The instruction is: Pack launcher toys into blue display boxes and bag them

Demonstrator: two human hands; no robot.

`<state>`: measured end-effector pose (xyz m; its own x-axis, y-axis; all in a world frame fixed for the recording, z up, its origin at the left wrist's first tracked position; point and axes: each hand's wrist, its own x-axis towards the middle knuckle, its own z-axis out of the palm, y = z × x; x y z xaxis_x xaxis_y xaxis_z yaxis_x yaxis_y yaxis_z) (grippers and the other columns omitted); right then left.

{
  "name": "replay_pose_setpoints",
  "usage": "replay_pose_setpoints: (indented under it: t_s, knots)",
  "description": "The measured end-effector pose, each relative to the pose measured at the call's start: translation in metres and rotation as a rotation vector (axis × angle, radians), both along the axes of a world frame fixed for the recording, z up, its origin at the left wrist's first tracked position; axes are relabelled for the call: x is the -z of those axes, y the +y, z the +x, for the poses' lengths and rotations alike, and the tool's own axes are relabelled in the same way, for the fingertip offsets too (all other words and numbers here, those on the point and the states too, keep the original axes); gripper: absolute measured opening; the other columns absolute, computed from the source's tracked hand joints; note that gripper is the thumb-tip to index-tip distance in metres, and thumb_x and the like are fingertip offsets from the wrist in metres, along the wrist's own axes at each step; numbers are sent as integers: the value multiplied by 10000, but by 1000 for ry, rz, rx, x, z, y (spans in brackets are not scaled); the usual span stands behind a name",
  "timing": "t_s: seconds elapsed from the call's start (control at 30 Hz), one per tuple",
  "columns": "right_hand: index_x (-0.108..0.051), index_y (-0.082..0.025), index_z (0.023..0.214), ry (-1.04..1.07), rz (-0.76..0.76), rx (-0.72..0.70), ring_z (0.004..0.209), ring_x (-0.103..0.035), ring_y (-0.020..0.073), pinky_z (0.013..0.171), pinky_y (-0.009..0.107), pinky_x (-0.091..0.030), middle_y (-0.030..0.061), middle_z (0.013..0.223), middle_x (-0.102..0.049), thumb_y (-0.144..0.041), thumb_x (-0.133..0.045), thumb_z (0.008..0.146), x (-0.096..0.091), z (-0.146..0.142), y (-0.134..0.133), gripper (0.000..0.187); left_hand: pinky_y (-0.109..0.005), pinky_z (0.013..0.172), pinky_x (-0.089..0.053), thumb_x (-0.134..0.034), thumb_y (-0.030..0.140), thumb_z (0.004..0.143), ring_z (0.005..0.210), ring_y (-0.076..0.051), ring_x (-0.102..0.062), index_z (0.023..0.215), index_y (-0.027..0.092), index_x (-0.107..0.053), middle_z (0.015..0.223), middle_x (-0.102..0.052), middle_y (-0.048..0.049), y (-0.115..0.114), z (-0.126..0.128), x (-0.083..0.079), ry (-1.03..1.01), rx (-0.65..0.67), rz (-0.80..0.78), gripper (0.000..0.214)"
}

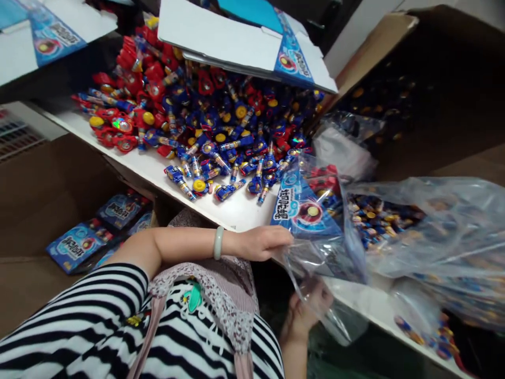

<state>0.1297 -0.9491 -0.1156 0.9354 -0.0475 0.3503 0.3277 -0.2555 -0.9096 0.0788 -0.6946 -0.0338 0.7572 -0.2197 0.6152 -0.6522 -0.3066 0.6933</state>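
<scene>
A blue printed display box [315, 216] stands tilted at the table's front edge, inside a clear plastic bag [339, 321]. Red and blue toy pieces show in the box's top. My left hand [268, 243], with a pale bangle on the wrist, is closed on the bag at the box's left lower corner. Below the box, my right hand [310, 305] is closed on the loose end of the bag; its fingers show partly through the plastic and are slightly blurred. Left of the box lie several loose blue toys with clear tubes [229, 189].
A big heap of red and blue toys [189, 116] covers the table [90, 129]. White flat cartons [221, 37] rest above it. Packed boxes [79, 245] sit in a carton at lower left. On the right are a large plastic sack [445, 226] of small toys and an open cardboard carton [379, 47].
</scene>
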Motion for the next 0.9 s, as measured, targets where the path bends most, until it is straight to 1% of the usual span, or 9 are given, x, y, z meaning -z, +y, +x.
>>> replay_pose_setpoints:
  t_s: [0.1,0.17,0.27,0.37,0.47,0.53,0.67,0.8,0.9]
  knots:
    - [-482,-264,833,-96,90,310,771,-603,234,694,413,-530,25,805,-561,-462,-532,874,-22,5,-16,208,-342,845,-515,-428,284,1006,895,-205,-573,902,182,-494,912,-603,-117,-10,1,8,28,0,-85,160]
    - [-540,-256,834,-53,39,378,736,-609,232,650,394,-524,33,795,-606,-472,-558,869,-27,-6,-28,220,-315,780,-499,-447,306,1006,814,-186,-549,859,190,-477,846,-574,-77,-12,-7,20,88,13,-72,189]
    - [-661,-229,892,97,-103,321,762,-655,240,665,376,-535,65,839,-706,-500,-579,882,-18,-37,-29,283,-290,729,-476,-460,299,1001,765,-171,-537,831,190,-489,811,-559,-47,-3,-30,41,176,-38,-58,204]
    - [-730,-191,1014,261,-188,264,947,-686,255,828,382,-541,104,1021,-754,-505,-568,891,-5,-64,-10,374,-278,734,-469,-457,277,991,776,-165,-551,840,183,-535,820,-574,-40,22,-54,56,246,-246,-121,195]
    - [-726,-156,1031,318,-123,300,967,-678,244,883,382,-528,114,1038,-744,-517,-544,884,-5,-71,2,430,-265,712,-448,-473,287,970,745,-150,-538,861,178,-562,787,-573,-20,51,-70,61,295,-538,-185,178]
    - [-717,-145,1007,222,-81,368,888,-667,215,849,365,-528,98,967,-728,-507,-554,877,-8,-73,-6,417,-257,683,-426,-495,292,948,711,-138,-521,876,174,-567,765,-569,-7,64,-77,62,323,-637,-167,156]
    - [-686,-152,956,66,-233,374,867,-636,188,841,353,-517,74,919,-676,-468,-635,810,-9,-89,-29,352,-247,668,-413,-555,205,834,700,-125,-524,946,171,-582,785,-580,6,74,-90,65,437,-634,-49,120]
    - [-571,-177,1088,326,-91,174,749,-612,149,703,303,-535,12,852,-612,-421,-720,662,-6,-99,-32,512,-212,595,-400,-572,192,796,635,-103,-507,983,178,-577,748,-553,30,78,-108,65,546,-595,-86,188]
    - [-511,-193,1172,331,-23,116,695,-585,120,675,289,-540,-19,843,-567,-387,-716,685,-10,-99,-44,563,-202,582,-410,-599,228,823,634,-98,-522,930,177,-573,741,-560,26,85,-118,63,512,-564,-67,121]
